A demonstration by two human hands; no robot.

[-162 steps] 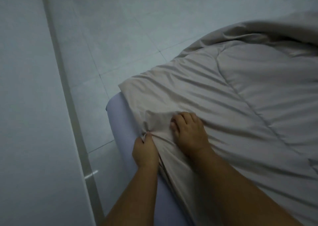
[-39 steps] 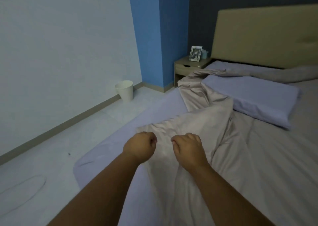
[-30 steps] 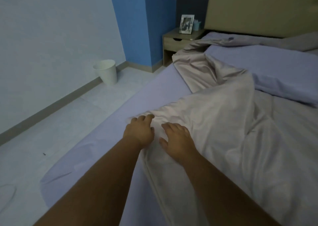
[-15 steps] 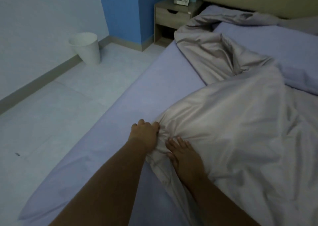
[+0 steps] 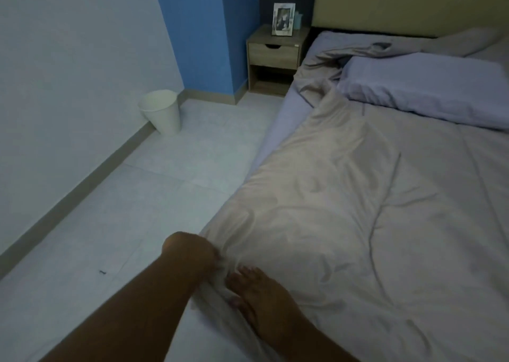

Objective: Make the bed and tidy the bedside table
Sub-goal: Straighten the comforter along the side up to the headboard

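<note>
A beige duvet [image 5: 344, 210] lies over most of the bed, its left edge hanging at the mattress side. My left hand [image 5: 192, 251] is closed on that edge at the near left. My right hand [image 5: 256, 287] rests beside it, fingers and thumb pinching the same fold of duvet. A lilac pillow [image 5: 424, 86] lies across the bed near the headboard [image 5: 399, 0]. The lilac fitted sheet [image 5: 281, 122] shows along the bed's left side further up. The wooden bedside table [image 5: 275, 55] stands at the bed's head, bearing a picture frame [image 5: 283, 18] and a small teal object [image 5: 298, 20].
A white waste bin [image 5: 162, 113] stands on the tiled floor by the left wall. A blue wall column [image 5: 203, 31] stands left of the bedside table. A small dark speck [image 5: 102, 272] lies on the floor. Crumpled duvet [image 5: 322, 69] bunches near the pillow.
Both hands have drawn the duvet edge left, across the bare sheet to the mattress side. The duvet now lies flatter. The camera has tilted up, showing the bedside table.
</note>
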